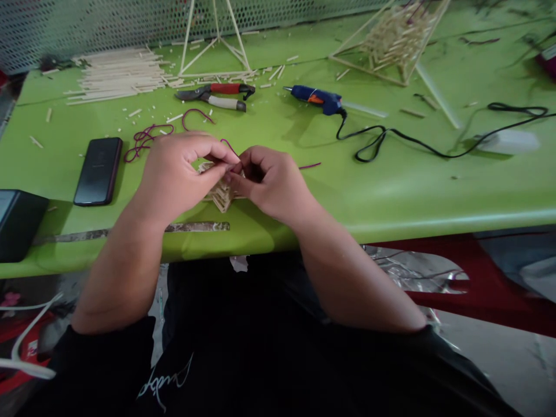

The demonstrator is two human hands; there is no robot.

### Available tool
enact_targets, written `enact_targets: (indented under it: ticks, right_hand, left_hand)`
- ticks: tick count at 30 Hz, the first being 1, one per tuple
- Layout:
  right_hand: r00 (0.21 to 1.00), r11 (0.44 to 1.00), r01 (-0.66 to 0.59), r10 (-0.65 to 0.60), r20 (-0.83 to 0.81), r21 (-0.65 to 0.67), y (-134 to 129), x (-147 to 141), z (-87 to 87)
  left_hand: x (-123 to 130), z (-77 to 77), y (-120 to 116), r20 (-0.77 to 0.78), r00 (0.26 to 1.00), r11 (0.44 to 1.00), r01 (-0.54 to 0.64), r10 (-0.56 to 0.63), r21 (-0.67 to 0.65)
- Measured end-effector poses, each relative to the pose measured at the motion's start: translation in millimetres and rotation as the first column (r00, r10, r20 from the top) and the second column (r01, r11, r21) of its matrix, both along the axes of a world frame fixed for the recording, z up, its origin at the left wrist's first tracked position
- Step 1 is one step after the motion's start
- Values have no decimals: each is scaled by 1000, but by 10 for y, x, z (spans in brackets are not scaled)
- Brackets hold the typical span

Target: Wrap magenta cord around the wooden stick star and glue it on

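My left hand (182, 171) and my right hand (271, 179) meet fingertip to fingertip near the table's front edge. Both pinch a purple cord (229, 147), which loops up behind the fingers; one end shows beyond my right hand. Just under the fingers sits a small stacked structure of thin wooden sticks (221, 200), partly covered by the hands. Whether the cord passes through the structure is hidden. More of the cord lies in loose coils to the left, behind my left hand.
On the green table (391, 191) lie a phone (99, 171), red-and-white-handled pruning shears (217, 95), a blue glue gun (315, 98) with a black cable, and a pile of sticks (121, 75). Stick frames (217, 40) stand behind. A black box (19, 226) sits at left.
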State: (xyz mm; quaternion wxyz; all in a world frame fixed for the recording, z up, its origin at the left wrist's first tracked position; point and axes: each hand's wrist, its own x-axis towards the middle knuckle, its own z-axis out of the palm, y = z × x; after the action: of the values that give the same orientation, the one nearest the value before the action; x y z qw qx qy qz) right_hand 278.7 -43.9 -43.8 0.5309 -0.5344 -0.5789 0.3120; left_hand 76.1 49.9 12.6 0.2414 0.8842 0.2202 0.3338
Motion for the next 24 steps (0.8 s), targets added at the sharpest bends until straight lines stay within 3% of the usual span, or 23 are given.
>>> enact_targets:
  ticks: [5, 12, 24]
  right_hand:
    - [998, 997, 37, -40, 51, 62, -50, -11, -36]
    - [951, 940, 140, -215, 221, 310, -151, 8, -120]
    - [955, 950, 125, -193, 225, 287, -151, 8, -131]
  left_hand:
    - [-16, 10, -3, -2, 1000, 1000, -1, 1, -21]
    - [-9, -3, -10, 14, 1000, 1000, -2, 3, -31]
    - [1, -17, -30, 20, 1000, 998, -17, 18, -55]
